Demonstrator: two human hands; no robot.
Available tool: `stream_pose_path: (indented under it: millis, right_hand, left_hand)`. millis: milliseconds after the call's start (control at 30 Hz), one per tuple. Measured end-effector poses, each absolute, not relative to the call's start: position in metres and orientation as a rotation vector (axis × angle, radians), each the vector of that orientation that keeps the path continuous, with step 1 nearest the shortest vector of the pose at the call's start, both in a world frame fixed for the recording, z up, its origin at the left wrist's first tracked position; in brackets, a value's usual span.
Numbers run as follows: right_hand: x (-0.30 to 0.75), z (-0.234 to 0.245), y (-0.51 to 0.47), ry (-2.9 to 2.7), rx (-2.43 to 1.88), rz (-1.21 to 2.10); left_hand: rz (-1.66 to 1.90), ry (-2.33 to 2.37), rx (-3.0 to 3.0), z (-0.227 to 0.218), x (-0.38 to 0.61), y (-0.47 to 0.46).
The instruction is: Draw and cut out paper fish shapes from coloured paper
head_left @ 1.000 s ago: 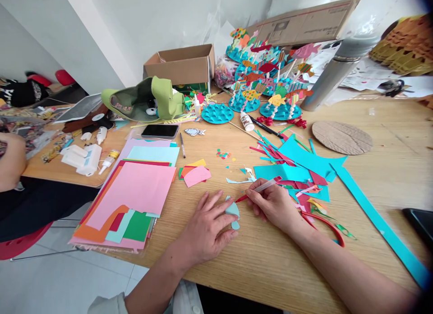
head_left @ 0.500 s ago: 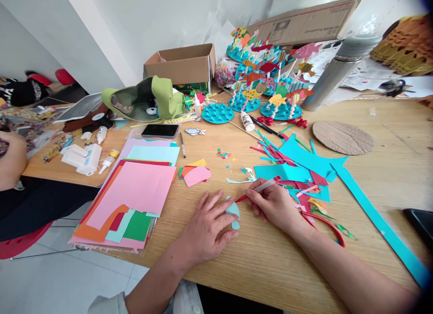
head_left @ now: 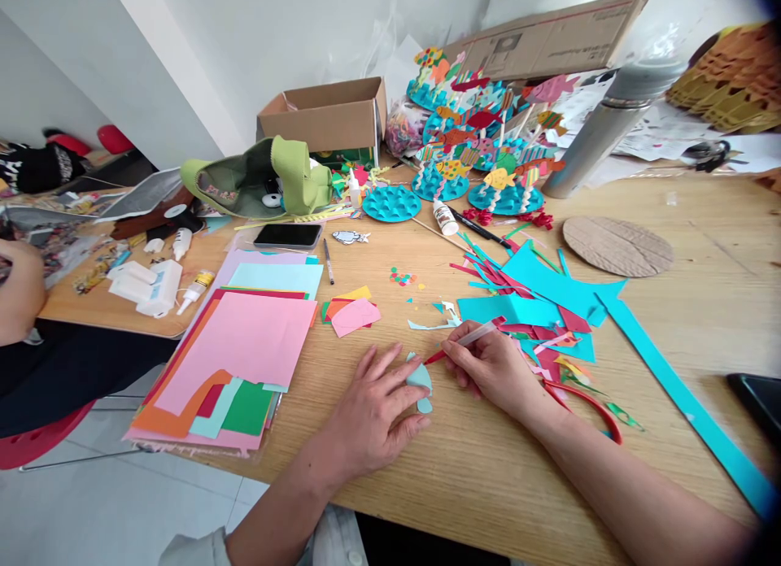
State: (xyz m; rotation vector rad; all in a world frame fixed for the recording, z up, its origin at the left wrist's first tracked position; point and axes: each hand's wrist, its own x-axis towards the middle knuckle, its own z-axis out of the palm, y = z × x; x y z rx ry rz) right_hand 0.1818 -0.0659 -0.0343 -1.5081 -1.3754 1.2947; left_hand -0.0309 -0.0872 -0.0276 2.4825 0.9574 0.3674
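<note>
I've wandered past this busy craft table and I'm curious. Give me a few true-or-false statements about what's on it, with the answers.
1. The right hand holds a white pen with a red tip. True.
2. The left hand is gripping a smartphone. False: it rests on a pale blue paper piece, and the smartphone lies on the table, away from both hands.
3. Paper fish on sticks stand on dimpled teal discs. True.
4. The cardboard box is closed. False: its top is open.
</note>
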Motion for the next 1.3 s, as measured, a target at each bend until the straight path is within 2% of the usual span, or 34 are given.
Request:
stream_pose_path:
  millis: [1300]
  right_hand:
    - [0.1827, -0.0364, -0.0661, -1.384, -1.487, 1.309]
  left_hand:
    - [0.362, 0.977, 2.48, -0.028, -0.0306, -0.088]
